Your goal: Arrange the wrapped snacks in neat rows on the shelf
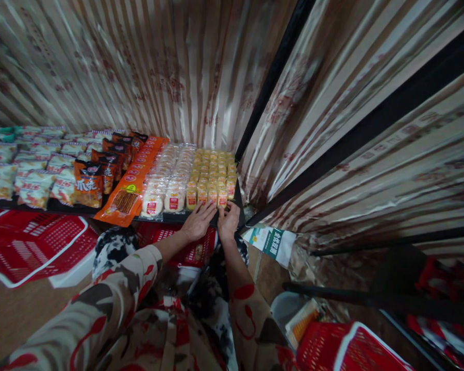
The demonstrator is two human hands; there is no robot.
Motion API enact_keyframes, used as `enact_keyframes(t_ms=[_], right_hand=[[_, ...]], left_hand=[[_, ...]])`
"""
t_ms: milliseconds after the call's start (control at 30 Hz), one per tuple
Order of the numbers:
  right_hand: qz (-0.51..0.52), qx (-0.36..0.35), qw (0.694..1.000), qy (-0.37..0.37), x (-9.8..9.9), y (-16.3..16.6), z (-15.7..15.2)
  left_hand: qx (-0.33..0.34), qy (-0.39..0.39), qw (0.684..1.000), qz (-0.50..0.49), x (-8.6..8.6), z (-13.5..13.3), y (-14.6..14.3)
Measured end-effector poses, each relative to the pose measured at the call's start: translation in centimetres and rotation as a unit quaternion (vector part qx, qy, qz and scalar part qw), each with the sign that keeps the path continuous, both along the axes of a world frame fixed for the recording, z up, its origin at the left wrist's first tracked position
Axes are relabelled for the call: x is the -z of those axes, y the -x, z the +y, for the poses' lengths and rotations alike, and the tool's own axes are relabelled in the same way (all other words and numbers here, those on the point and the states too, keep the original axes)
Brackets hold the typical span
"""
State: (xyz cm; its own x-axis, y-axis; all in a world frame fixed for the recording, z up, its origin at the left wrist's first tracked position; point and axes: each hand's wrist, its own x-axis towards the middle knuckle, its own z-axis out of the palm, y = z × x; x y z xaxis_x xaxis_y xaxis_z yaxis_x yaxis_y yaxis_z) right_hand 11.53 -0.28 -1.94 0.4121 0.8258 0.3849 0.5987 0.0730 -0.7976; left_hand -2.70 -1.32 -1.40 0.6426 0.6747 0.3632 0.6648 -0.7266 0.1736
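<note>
Here, both hands are reaching forward to the front edge of a dark shelf (201,218) lined with packaged snacks. The left hand (197,221) is lying palm down with its fingers spread loosely, not gripping anything, its fingertips touching the front row of small yellow packets (212,175). The right hand (228,220) is sitting just beside it, fingers curled lightly against the same front row near the shelf's right corner; whether it is pinching a packet I cannot tell. Left of the yellow packets, rows of pale round cakes in clear wrap (170,175) are lying, then a long orange pack (133,180) overhanging the edge, then dark orange bags (88,183). A red basket (34,242) is sitting lower left, below the shelf
</note>
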Motion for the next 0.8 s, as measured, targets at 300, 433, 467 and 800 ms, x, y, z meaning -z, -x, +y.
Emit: enact_keyframes(t_ms=[300,433,467,800], right_hand=[[0.018,0.012,0.999,-0.032,-0.5,0.5,-1.0],[0.015,0.032,0.999,-0.037,-0.8,1.0,-1.7],[0.024,0.04,0.998,-0.041,-0.8,1.2,-2.1],[-0.001,-0.041,0.992,0.12,4.5,4.9,-7.8]], left_hand=[[0.019,-0.011,1.0,-0.013,1.1,-1.9,1.2],[0.007,0.006,1.0,0.014,1.8,-3.0,1.8],[0.008,0.015,1.0,0.022,2.0,-3.4,1.9],[0.082,0.18,0.98,-0.018,6.8,-5.9,3.7]])
